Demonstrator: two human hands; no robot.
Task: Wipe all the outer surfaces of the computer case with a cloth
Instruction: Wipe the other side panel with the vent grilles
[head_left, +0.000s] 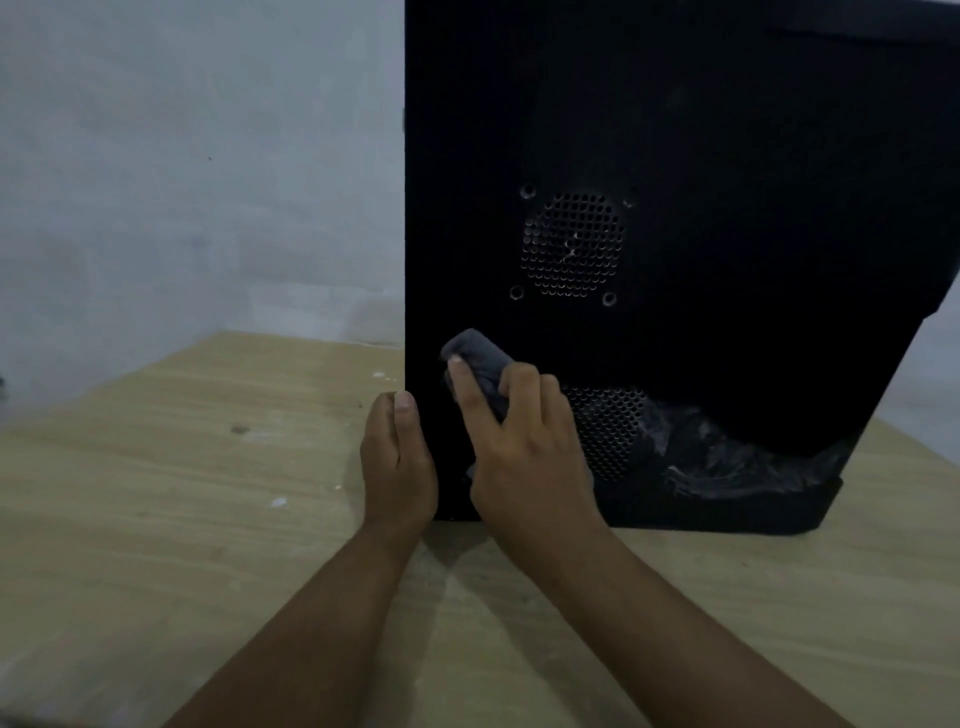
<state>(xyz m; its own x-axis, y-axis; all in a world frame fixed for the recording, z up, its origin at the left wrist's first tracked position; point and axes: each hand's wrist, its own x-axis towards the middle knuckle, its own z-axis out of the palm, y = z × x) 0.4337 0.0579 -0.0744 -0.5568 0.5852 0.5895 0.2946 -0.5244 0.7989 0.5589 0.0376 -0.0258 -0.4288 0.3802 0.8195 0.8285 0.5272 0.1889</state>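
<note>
A tall black computer case (675, 130) stands upright on a light wooden table (171, 467), its side panel facing me with two round perforated vents. My right hand (524, 452) grips a bunched grey cloth (480, 358) and presses it against the lower left part of that panel, beside the lower vent. My left hand (397, 462) rests against the case's near left corner, thumb up along the edge, its fingers hidden behind the corner.
A pale grey wall (182, 156) stands behind the table on the left. Small white specks and a dark spot mark the tabletop left of the case. The case's lower right shows a dusty, streaked area above its black base.
</note>
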